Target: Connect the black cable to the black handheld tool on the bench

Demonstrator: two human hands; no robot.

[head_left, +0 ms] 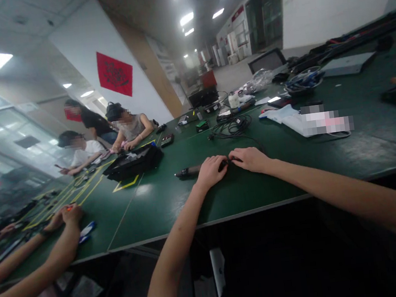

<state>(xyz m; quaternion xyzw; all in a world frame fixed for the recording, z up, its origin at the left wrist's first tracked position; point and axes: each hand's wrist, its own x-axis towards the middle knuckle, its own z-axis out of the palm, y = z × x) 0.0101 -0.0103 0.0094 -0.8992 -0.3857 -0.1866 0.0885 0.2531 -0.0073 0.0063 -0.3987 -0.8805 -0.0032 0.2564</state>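
Both my arms reach out over a dark green table. My left hand is curled over the rear end of a dark cylindrical tool that lies on the table with its grey tip pointing left. My right hand is closed just to the right of it, fingers pinching a small dark part between the two hands; what that part is I cannot make out. A black cable lies coiled on the table beyond my hands.
A black bag lies left of my hands beside yellow tape marks. A co-worker's hands rest at the near left by a blue pen. Three people sit at the far left. Papers, cables, a laptop and boxes crowd the far right.
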